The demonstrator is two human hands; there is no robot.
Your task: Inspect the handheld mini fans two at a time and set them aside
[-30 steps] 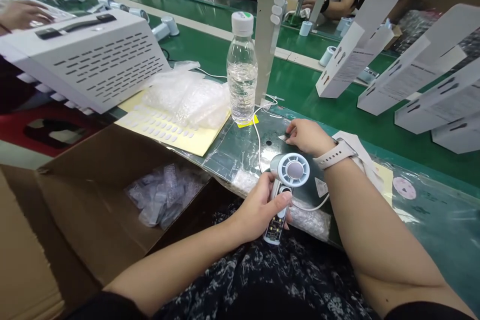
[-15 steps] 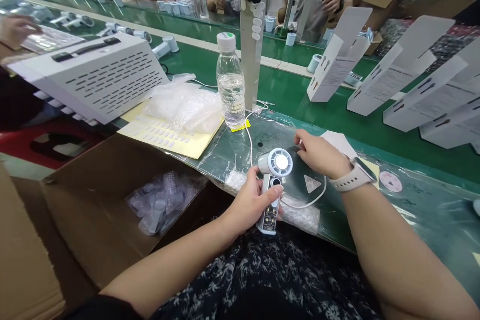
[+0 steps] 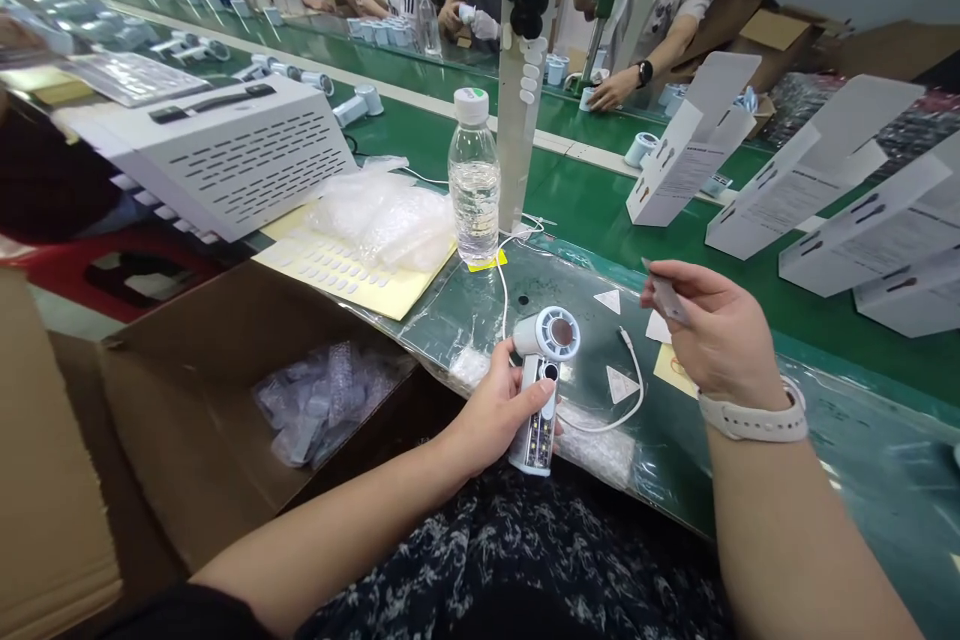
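The fan (image 3: 534, 370) is in front of the bottle (image 3: 472, 200), nearer the person and a little to its right, its round head uppermost and tilted, a strip of circuitry showing along its handle. The left grip (image 3: 496, 412) is closed around that handle, thumb laid across its front. The right grip (image 3: 726, 335), well to the right of the bottle and also nearer the person, pinches a thin, pale slip (image 3: 666, 296) between thumb and fingers, raised above the counter (image 3: 555, 272) and apart from the fan; its material cannot be told. Between the bottle and the right grip, two triangles (image 3: 621, 386) lie flat, and a white cable (image 3: 640, 382) curves around the nearer one, its plug end free. The bottle, upright and part filled with clear liquid, stands on a yellow slip (image 3: 487, 263). Just left of it, clear plastic (image 3: 386, 218) is heaped over sheets (image 3: 352, 272) of pale oval stickers; farther left is a slotted white case (image 3: 259, 160). In front and left of the bottle, below the counter, a carton (image 3: 191, 410) holds plastic bags (image 3: 330, 390). Beyond and right of the bottle, open white boxes (image 3: 675, 165) stand in a row.
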